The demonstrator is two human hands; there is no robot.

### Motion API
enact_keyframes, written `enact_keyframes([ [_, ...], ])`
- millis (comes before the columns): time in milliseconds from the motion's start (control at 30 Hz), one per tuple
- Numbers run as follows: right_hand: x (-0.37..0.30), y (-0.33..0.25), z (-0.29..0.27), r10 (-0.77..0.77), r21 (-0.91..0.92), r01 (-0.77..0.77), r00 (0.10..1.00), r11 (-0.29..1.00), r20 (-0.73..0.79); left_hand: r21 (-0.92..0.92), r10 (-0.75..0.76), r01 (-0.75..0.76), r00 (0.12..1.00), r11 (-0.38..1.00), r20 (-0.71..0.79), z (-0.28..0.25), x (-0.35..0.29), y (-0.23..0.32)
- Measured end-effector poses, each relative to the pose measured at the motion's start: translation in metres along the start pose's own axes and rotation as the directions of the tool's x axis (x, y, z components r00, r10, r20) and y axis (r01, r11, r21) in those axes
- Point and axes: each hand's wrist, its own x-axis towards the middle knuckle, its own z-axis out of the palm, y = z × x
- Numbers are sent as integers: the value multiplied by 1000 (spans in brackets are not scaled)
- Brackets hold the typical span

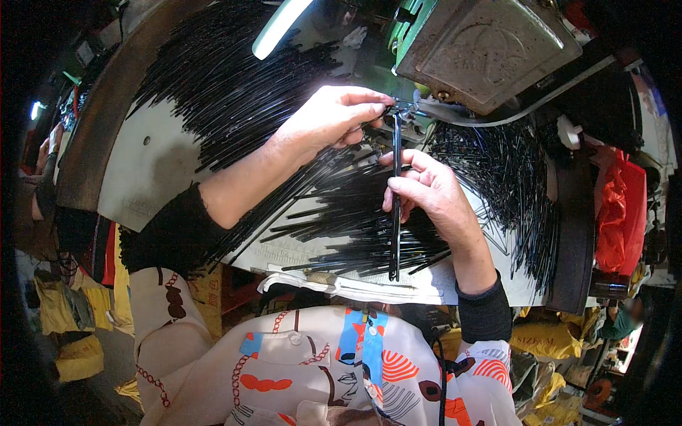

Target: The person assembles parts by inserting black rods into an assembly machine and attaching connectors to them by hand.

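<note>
A slim black rod [396, 238] stands nearly upright in the picture, its upper end at the small metal working point [403, 108] of a machine. My right hand [425, 186] is closed around the rod's middle, thumb and fingers pinching it. My left hand [330, 119] is closed in a pinch at the rod's top, beside the working point. Something small and dark shows at its fingertips, too small to name. Many similar thin black rods [234, 78] lie in a thick heap under and beyond my left forearm. More rods [348, 220] are spread below my hands.
The machine's grey metal housing [490, 53] with green parts overhangs at the upper right. A lit white lamp tube [284, 27] hangs above. Another rod pile [497, 170] lies right, on the pale tabletop [145, 167]. Red plastic [619, 206] hangs past the table's right edge.
</note>
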Motion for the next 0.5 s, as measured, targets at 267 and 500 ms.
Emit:
enact_keyframes([
  [267, 1, 2, 0, -3, 5, 3, 1000, 1000, 3, 22, -1, 1, 1000, 1000, -2, 0, 1, -3],
  [500, 1, 1, 0, -6, 10, 6, 1000, 1000, 12, -22, -40, 41, 998, 999, 39, 0, 0, -1],
])
